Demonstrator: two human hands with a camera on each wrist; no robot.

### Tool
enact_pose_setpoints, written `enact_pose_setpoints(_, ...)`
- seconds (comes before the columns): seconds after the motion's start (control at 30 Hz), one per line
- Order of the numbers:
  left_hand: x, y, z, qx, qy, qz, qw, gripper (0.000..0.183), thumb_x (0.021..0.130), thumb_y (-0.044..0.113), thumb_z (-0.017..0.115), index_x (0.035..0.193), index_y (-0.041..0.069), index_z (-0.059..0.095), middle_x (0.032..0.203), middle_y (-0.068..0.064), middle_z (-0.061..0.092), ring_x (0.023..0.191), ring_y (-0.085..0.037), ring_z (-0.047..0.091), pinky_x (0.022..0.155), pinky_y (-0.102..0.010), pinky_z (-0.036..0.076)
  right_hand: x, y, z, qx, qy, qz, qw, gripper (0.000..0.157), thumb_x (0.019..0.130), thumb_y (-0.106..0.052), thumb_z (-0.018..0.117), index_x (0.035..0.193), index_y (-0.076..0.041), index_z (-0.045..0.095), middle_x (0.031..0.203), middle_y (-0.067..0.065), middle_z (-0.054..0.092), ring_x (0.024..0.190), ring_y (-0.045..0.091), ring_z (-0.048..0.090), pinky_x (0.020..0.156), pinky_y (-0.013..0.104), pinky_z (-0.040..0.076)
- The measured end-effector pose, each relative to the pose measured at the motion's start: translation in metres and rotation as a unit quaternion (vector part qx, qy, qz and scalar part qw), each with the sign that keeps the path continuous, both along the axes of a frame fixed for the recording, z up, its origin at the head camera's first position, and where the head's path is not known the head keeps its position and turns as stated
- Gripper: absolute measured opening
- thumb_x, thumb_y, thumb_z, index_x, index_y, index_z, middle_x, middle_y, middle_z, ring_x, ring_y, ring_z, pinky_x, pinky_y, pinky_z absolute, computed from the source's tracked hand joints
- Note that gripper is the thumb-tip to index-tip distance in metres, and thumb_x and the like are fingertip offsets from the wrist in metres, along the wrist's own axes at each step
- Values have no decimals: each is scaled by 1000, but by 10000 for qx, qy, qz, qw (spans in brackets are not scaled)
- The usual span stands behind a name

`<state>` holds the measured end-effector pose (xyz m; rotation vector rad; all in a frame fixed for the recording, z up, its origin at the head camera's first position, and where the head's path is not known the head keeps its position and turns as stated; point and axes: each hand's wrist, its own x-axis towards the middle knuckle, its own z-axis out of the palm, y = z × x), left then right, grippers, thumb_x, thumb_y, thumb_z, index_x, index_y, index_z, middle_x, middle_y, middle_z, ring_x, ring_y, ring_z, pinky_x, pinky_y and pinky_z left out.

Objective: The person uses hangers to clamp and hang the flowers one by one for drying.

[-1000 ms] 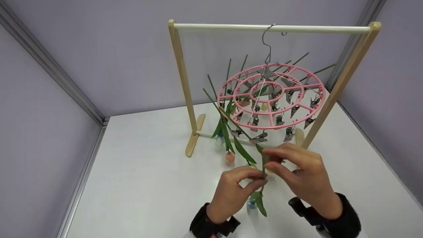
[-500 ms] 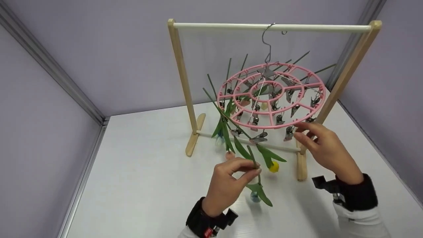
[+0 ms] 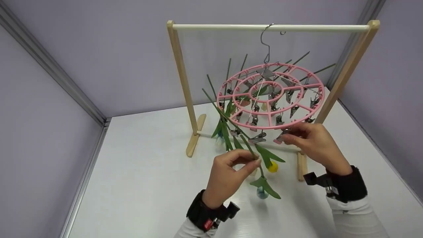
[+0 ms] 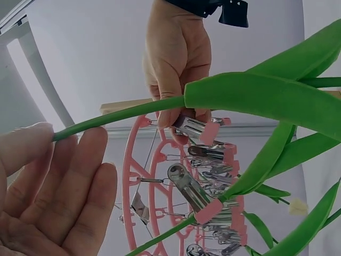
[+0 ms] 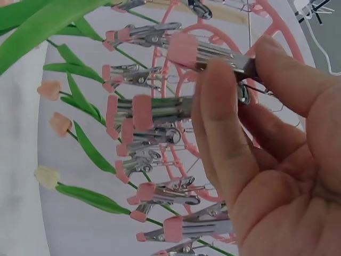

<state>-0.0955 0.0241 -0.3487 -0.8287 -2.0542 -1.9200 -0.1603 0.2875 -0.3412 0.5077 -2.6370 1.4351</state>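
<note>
My left hand (image 3: pixel 229 173) pinches the green stem of an artificial tulip, whose blue head (image 3: pixel 262 192) hangs downward over the table. In the left wrist view that stem (image 4: pixel 122 112) runs from between the thumb and fingers to broad leaves. With thumb and fingers, my right hand (image 3: pixel 315 143) grips a metal clip (image 3: pixel 282 136) at the front rim of the pink round clip hanger (image 3: pixel 271 127). The right wrist view shows the clip's pink-covered tip (image 5: pixel 183 50) beyond the fingers. A yellow tulip (image 3: pixel 272 167) hangs head down between the hands, from a neighbouring clip (image 3: pixel 259 137).
The hanger hooks over the white bar (image 3: pixel 214 26) of a wooden stand (image 3: pixel 180 66) on a white table (image 3: pixel 142 172). Several more tulips hang from its left and back clips, their stems poking up past the rings. Grey-purple walls (image 3: pixel 132 59) enclose the table.
My right hand has left the blue tulip's stem, moved right and taken hold of a front clip, which now tilts. My left hand has risen slightly, with the tulip still pinched.
</note>
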Motion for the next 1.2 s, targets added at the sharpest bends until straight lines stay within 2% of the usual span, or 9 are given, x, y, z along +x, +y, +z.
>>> enact_pose_setpoints(0.1, -4, 0, 2, 14, -62, 32, 10000, 14, 92, 18, 73, 100, 6, 73, 92, -1, 72, 84, -15, 69, 76, -31, 58, 2, -5, -1, -125, 112, -235, 9996, 18, 91, -17, 74, 106, -6, 74, 93, 5, 72, 81, 14, 68, 70, 18, 55)
enact_pose_setpoints(0.27, -11, 2, 2, 73, -240, 24, 9997, 16, 92, 19, 73, 100, 6, 73, 92, 0, 72, 84, -16, 69, 77, -33, 58, 4, -15, -9, -497, 456, -581, 9960, 14, 92, -8, 71, 102, 1, 74, 88, 8, 73, 76, 13, 70, 70, 17, 55)
enact_pose_setpoints(0.47, -20, 4, 1, 139, -349, 49, 9993, 16, 92, 18, 74, 101, 5, 73, 92, -1, 72, 83, -16, 70, 76, -33, 58, 6, -26, -20, -1202, 319, -895, 9882, 16, 93, -3, 68, 105, 8, 71, 91, 15, 73, 75, 15, 70, 72, 21, 57)
enact_pose_setpoints(0.63, -27, 7, 3, 236, -273, 169, 9992, 16, 92, 17, 74, 100, 4, 72, 91, -1, 71, 79, -16, 68, 69, -30, 57, 11, -32, -27, -1785, 244, -1211, 9762, 16, 94, -2, 67, 105, 8, 72, 92, 16, 72, 75, 16, 70, 72, 24, 58)
enact_pose_setpoints(0.77, -32, 12, 5, 365, -197, 249, 9988, 15, 92, 16, 74, 100, 3, 73, 92, -2, 71, 79, -16, 68, 68, -29, 56, 15, -35, -29, -2300, 210, -1240, 9650, 16, 94, 0, 66, 105, 10, 71, 92, 14, 72, 75, 18, 69, 73, 26, 59)
enact_pose_setpoints(1.0, -38, 18, 7, 346, -184, 608, 9974, 15, 91, 17, 75, 98, 5, 73, 90, -1, 72, 80, -14, 68, 71, -29, 57, 20, -38, -28, -3438, 123, -1054, 9330, 15, 92, 10, 64, 103, 19, 67, 88, 14, 72, 72, 18, 69, 68, 27, 59)
enact_pose_setpoints(1.07, -39, 19, 7, 327, -170, 731, 9966, 14, 91, 18, 75, 98, 5, 73, 90, -1, 72, 79, -14, 67, 71, -30, 57, 22, -38, -28, -3553, 123, -1022, 9291, 15, 91, 11, 64, 102, 20, 66, 87, 14, 72, 71, 18, 69, 67, 27, 59)
enact_pose_setpoints(1.2, -41, 21, 8, 380, -183, 844, 9955, 15, 90, 18, 76, 97, 5, 73, 89, -1, 72, 78, -14, 68, 72, -31, 58, 25, -40, -25, -3547, 117, -981, 9297, 14, 90, 11, 65, 101, 20, 67, 86, 15, 72, 70, 18, 69, 67, 27, 59)
